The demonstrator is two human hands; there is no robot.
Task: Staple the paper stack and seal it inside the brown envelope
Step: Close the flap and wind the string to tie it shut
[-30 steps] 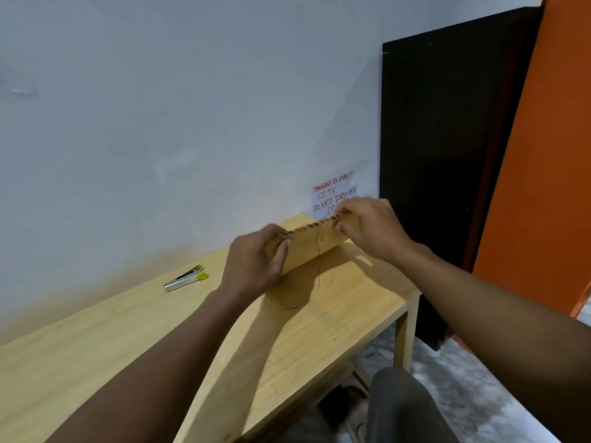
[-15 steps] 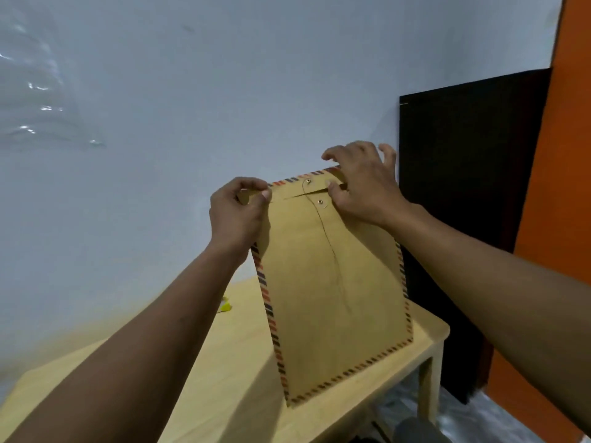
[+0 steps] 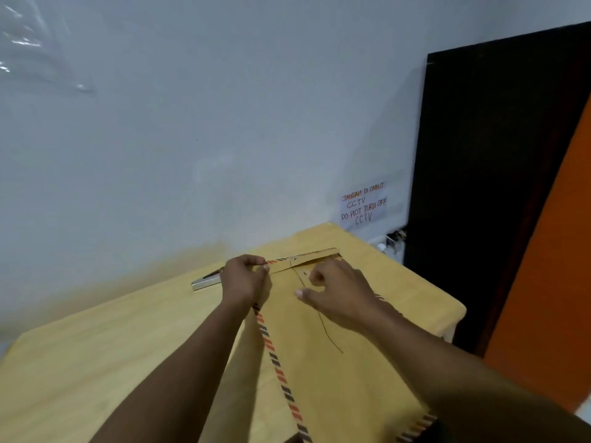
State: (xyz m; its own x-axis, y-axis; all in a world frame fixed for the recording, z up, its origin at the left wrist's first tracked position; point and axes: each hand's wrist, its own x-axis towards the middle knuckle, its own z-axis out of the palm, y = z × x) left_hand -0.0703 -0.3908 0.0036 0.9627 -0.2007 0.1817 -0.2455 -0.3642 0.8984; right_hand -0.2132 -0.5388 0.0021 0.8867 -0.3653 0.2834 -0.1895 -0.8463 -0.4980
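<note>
Step in hand: sealing. The envelope (image 3: 319, 378) lies flat on the surface (image 3: 128, 346), its flap (image 3: 307, 259) at the far end, folded over but lifted a little at the right. The paper stack is not visible; judged to be inside already.

Left hand (image 3: 244, 279): fingers closed narrow, pinching the flap's near-left corner against the envelope.

Right hand (image 3: 339, 292): fingers curled in over the envelope beside the lower button (image 3: 304, 274), thumb stretched out flat. The string (image 3: 329, 334) trails loose from under this hand towards the person. Whether the fingers hold it cannot be told.

Next move, as judged: press the flap flat, take up the string and wind it round the buttons while the left hand pins the flap.

The stapler (image 3: 204, 282) lies just left of the left hand, untouched.
</note>
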